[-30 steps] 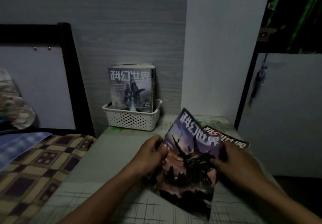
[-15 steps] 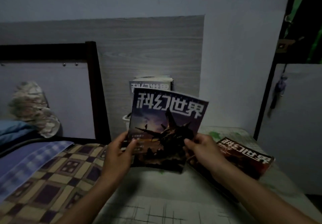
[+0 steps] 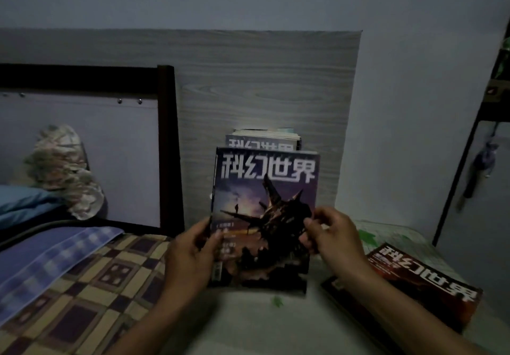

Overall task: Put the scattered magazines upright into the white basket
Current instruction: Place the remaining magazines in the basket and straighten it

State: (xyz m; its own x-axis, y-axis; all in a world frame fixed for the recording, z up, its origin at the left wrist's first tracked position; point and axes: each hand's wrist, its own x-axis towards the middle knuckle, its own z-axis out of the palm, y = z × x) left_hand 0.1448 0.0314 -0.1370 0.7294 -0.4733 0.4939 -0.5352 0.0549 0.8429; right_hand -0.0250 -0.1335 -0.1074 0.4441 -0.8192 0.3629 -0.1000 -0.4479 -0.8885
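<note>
Science-fiction magazine (image 3: 266,211), held upright before the stacked issues (image 3: 263,140) at 12 o'clock, left hand (image 3: 193,255) and right hand (image 3: 331,233) pinching its lower side edges: likely light, thin, glossy, floppy; best gripped low at both edges.

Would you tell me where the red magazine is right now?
In the head view, the red magazine lies flat at lower right, beside the right hand and its forearm.
</note>
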